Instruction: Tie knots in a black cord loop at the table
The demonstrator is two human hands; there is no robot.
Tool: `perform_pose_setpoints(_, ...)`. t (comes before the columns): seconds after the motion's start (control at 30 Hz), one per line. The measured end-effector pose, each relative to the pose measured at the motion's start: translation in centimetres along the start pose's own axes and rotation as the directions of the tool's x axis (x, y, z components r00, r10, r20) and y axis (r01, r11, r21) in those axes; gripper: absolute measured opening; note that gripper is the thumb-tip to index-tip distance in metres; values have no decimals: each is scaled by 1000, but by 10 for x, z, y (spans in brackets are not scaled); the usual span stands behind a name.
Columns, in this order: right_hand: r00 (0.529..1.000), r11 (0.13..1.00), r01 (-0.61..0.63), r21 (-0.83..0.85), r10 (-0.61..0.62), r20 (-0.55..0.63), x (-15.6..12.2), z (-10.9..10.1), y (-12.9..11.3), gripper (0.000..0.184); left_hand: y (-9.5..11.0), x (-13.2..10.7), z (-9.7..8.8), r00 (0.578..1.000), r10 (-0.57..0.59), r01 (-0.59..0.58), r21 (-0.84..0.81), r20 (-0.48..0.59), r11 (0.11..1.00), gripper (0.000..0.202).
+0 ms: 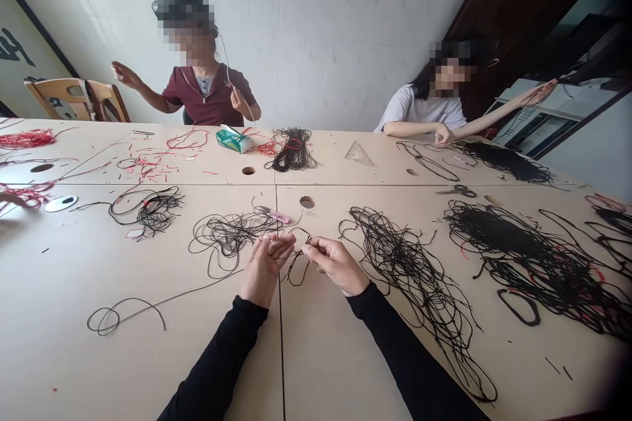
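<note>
We've got a thin black cord (296, 285) hanging in a small loop b/w our hands, over the table (320, 355) near its seam. Our R hand (336, 264) has thumb & index pinched together on it; our L hand (264, 266) has fingers out straight, not closed, tho a strand may be caught there; view's too poor to say. Cord looks v. light, limp, a bit springy, prob. tough but apt to snag w/ the black cord bundle (399, 256) on the right. Best hold: fingertip pinch, close to where strands meet.
</note>
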State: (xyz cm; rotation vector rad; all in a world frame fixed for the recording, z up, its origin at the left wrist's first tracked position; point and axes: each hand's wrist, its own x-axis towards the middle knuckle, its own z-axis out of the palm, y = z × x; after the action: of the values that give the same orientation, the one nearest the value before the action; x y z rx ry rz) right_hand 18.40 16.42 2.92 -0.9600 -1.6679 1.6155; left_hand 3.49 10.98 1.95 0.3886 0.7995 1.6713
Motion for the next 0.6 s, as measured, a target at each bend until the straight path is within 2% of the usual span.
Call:
perform_pose_setpoints(0.1,999,1000,14,15,-13,-45,2,-4,2,40,-7,-3,3,998,-29,16,220,58,975,26)
perform_pose_setpoints(0.23,997,998,43,46,-40,-72,2,-7,6,38,-11,-4,4,995,38,-75,427,95,901,21)
perform_pose_setpoints(0.4,997,998,55,-31,-57,-56,1,-5,3,34,-12,-1,1,995,68,-91,405,71,910,26)
perform_pose_setpoints(0.6,993,986,118,-121,-121,-16,2,-3,2,31,-15,0,-2,998,-46,25,360,49,933,34)
